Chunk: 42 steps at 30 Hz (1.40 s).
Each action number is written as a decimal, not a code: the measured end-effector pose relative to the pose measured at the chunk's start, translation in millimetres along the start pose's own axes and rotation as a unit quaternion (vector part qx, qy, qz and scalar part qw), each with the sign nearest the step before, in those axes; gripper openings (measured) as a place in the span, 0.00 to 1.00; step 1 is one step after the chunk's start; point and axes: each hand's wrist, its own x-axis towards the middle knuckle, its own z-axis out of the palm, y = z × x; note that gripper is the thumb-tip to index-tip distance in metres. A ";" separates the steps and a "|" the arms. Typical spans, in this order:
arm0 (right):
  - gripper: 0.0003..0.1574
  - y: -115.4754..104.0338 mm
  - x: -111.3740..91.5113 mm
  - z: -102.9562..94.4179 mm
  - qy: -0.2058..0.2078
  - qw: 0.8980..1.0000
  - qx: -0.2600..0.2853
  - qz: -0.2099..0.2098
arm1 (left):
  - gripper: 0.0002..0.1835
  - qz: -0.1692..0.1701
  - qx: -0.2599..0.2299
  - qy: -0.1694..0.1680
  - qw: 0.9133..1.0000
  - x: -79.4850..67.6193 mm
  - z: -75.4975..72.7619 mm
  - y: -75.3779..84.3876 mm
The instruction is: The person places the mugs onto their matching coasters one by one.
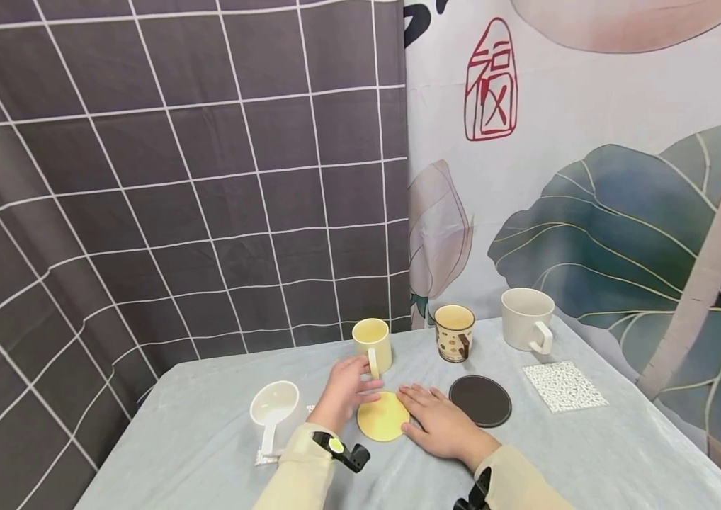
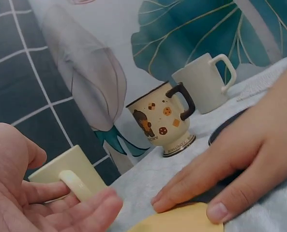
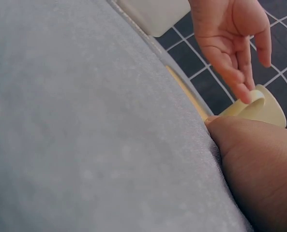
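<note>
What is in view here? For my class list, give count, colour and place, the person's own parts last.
White mug: one, white, left, over a speckled coaster
Yellow mug: one, pale yellow, back centre
Cookie-print mug: one, cream with brown handle, right of yellow mug
Off-white mug: one, off-white, back right
Yellow round coaster: one, yellow, centre
Black round coaster: one, black, right of yellow
Speckled coasters: two, white flecked dark, right and under white mug
Tablecloth: one, pale grey-blue, beneath
Grid cloth: one, dark grey, white lines, behind left
Lotus-print cloth: one, multicoloured, behind right
Sleeves: two, cream, forearms
Left grip: one, bare, at yellow mug's handle
Right grip: one, bare, touching yellow coaster
</note>
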 end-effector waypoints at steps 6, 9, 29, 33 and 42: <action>0.38 -0.2 -2.5 -1.4 0.004 1.000 0.006 0.001 | 0.25 -0.033 -0.061 -0.037 0.997 11.9 -0.6 -4.0; 0.38 0.4 -2.3 -0.9 0.008 1.000 0.004 0.001 | 0.25 -0.046 -0.078 -0.054 0.994 16.7 -1.8 -4.9; 0.37 1.7 -0.4 0.9 0.007 1.000 0.003 -0.002 | 0.16 -0.120 -0.122 -0.081 0.982 31.2 7.6 9.6; 0.37 1.5 1.1 1.1 0.005 1.000 0.005 -0.002 | 0.14 -0.130 -0.135 -0.082 0.979 30.4 9.2 13.8; 0.37 0.7 1.0 1.0 0.007 1.000 0.007 -0.001 | 0.12 -0.177 -0.167 -0.087 0.966 39.5 7.2 15.4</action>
